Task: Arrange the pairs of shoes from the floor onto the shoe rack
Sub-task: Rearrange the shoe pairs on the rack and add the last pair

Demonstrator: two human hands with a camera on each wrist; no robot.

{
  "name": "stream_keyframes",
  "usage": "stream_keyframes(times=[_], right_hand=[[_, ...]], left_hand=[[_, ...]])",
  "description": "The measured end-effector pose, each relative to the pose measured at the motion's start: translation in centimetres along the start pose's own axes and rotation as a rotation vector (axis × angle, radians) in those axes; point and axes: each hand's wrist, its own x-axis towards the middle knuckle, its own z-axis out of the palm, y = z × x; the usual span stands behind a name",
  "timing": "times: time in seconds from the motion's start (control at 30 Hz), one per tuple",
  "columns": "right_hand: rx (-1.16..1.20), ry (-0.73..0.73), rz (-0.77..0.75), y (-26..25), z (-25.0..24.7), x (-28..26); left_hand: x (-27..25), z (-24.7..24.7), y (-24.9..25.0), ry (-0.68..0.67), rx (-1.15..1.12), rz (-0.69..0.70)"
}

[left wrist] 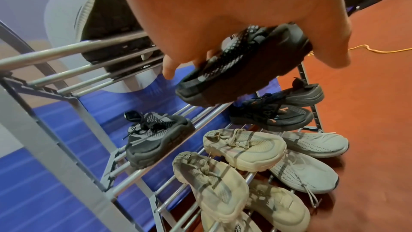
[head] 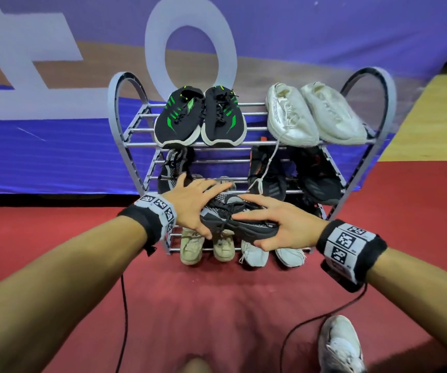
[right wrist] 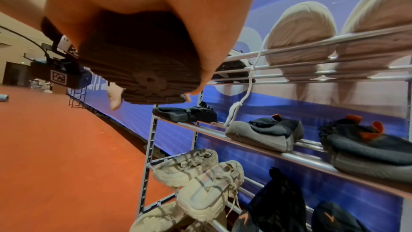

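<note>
Left hand (head: 190, 203) gripping one end of a grey shoe (head: 239, 216), fingers curled over its top; right hand (head: 278, 224) clasping the other end, thumb beneath the sole. Shoe held sideways, off the floor, in front of the rack (head: 254, 144). Mate (left wrist: 156, 135) already on the middle shelf, left side. Step in hand, judged: placing this shoe. Next: turn toe-in, set just beside the mate. Red carpet (head: 217, 305) underfoot; blue banner (head: 42, 146) behind.
</note>
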Motion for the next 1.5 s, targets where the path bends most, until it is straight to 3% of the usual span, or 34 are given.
stream_keyframes(times=[0.13, 0.4, 0.57, 0.8, 0.93, 1.03, 1.17, 1.5], right_hand=[[-0.031, -0.080, 0.048, -0.2, -0.2, 0.5], [-0.440, -0.136, 0.262, 0.1, 0.4, 3.6], [-0.461, -0.131, 0.243, -0.5, 1.6, 5.4], [-0.556, -0.123, 0.159, 0.3, 1.4, 5.9], [-0.601, -0.107, 0.119, 0.7, 1.5, 6.4], [-0.608, -0.051, 0.133, 1.0, 1.6, 7.2], [-0.589, 0.018, 0.261, 1.4, 1.7, 7.8], [-0.560, -0.065, 0.370, 3.3, 1.7, 7.2]], left_hand=[[-0.8, 0.6, 0.1, 0.045, -0.016, -0.055], [-2.7, 1.1, -0.3, 0.118, -0.073, -0.274], [-3.5, 1.5, -0.7, 0.122, -0.057, -0.341], [-5.5, 2.9, -2.4, 0.076, -0.025, -0.150], [-6.3, 3.5, -3.0, 0.122, -0.036, -0.139], [-6.6, 3.7, -3.1, 0.165, -0.054, -0.195], [-6.1, 4.3, -2.7, 0.192, -0.105, -0.276], [-1.1, 3.9, 2.4, 0.309, -0.353, -0.640]])
